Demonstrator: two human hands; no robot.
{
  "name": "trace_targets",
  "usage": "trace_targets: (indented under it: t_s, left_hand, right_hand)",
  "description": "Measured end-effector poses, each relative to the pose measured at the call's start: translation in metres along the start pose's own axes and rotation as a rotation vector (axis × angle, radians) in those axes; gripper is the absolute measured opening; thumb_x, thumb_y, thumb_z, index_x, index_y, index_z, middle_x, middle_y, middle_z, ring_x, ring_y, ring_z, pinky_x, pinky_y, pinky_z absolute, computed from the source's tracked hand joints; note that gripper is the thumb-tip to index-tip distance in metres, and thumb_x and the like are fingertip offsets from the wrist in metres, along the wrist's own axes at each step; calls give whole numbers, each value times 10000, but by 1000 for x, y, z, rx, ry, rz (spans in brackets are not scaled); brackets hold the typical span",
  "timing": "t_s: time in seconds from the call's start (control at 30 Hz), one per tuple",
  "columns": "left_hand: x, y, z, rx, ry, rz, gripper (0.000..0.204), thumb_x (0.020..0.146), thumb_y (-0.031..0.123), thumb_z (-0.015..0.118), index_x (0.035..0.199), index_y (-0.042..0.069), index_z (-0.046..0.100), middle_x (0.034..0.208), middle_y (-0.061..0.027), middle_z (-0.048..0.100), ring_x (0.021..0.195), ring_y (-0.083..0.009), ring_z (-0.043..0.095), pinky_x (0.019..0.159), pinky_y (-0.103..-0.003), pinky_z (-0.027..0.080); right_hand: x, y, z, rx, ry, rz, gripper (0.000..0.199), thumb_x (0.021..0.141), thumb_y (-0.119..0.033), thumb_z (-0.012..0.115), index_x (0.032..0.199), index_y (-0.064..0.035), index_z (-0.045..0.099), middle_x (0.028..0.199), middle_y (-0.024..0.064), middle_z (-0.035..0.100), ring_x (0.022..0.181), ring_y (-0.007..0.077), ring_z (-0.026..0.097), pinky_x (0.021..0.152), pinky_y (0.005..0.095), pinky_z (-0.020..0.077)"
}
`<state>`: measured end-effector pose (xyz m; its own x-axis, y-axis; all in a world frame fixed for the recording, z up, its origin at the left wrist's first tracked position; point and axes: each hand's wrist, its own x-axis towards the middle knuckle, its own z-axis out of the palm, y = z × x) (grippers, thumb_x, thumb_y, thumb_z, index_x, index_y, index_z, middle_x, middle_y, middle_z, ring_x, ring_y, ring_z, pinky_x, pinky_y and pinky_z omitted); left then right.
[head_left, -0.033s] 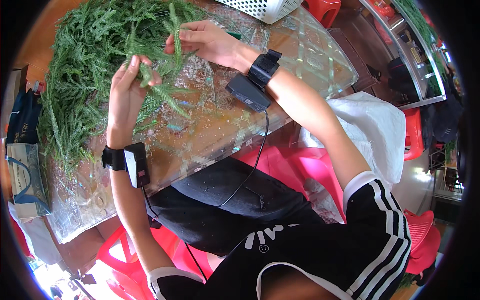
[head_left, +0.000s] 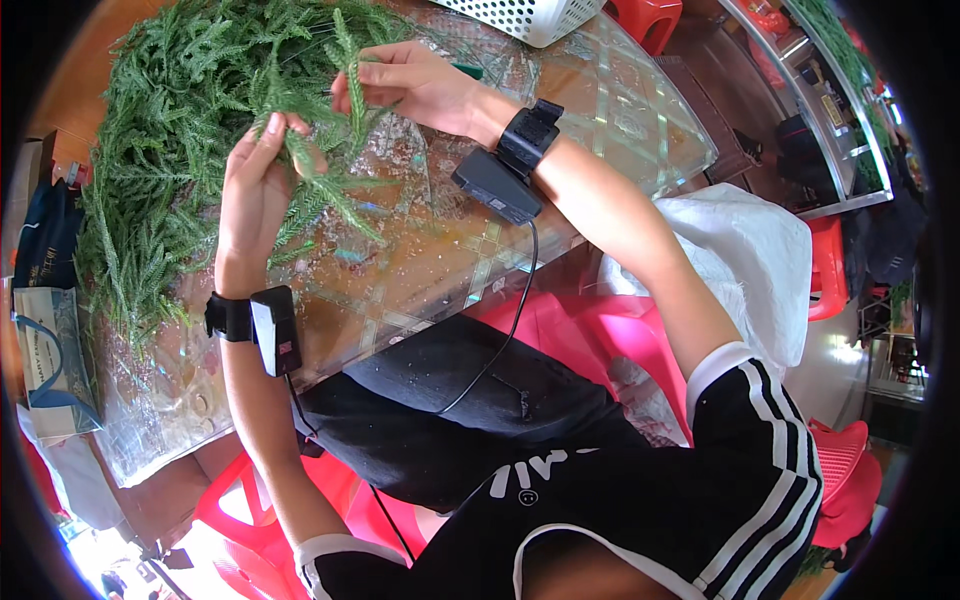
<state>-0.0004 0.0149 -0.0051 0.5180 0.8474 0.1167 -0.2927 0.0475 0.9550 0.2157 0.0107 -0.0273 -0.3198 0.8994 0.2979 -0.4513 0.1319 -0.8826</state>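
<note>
Very little separates this moment from the one just before: the left hand has edged slightly to the right and the forked green sprig in it has shifted along with it, while the right hand looks to be in practically the same spot. I take that as a small adjustment of grip or angle within the same bit of handling, with the piece of greenery neither let go nor laid down. The left hand is clamped on the forked sprig, thumb against fingers, one part of it fanning out toward the near edge of the table and another rising toward the far side. The right hand has its thumb and fingers bent at an upright sprig tip, which passes in front of its fingertips; whether they pinch it or only touch it I cannot tell, nor whether that tip belongs to the piece in the left hand. Both hands are over the table's left half, beside the big heap of greenery, which spreads toward the left edge and overlaps the sprigs in view, so where one piece ends is hard to make out. Pale crumbs are scattered over the surface just to the right of the forked sprig, and a white perforated basket is at the table's far side, well apart from the left hand.
</note>
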Motion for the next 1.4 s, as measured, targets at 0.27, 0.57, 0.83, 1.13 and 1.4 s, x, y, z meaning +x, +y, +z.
trace_targets:
  t_s: [0.27,0.57,0.83,1.13,1.4]
  left_hand:
    - [0,-5,2,253,17,-98,249,915,200,461,875,-25,558,714,-51,539,579,-93,467,659,-277,472]
    - [-2,-3,11,495,-73,-127,241,899,180,477,849,-32,579,593,-41,536,542,-87,476,614,-239,425]
    - [-3,-1,14,697,-77,-44,229,892,179,484,841,-14,595,522,-26,523,530,-71,484,552,-198,348]
    - [0,-8,9,692,8,5,215,871,180,525,836,-21,592,511,-22,506,476,-67,465,489,-209,345]
    - [-3,-4,13,782,-14,-37,224,869,180,527,818,-24,605,502,-15,504,474,-66,469,480,-212,356]
  right_hand:
    - [0,-9,10,-399,-1,-81,220,796,-169,650,980,-49,642,933,42,646,808,71,584,766,217,430]
    - [1,-3,14,-627,-53,-186,227,795,-229,655,957,-69,663,790,-26,637,636,17,490,583,175,388]
    - [-3,-8,17,-825,-13,-162,238,790,-265,664,821,-30,656,597,-54,466,547,10,334,461,215,257]
    - [3,4,12,-810,69,-354,230,778,-241,675,839,-20,658,672,-22,524,573,9,413,471,209,316]
    - [1,-1,11,-1028,43,-349,401,728,-351,704,872,20,657,932,128,643,682,128,602,576,249,454]
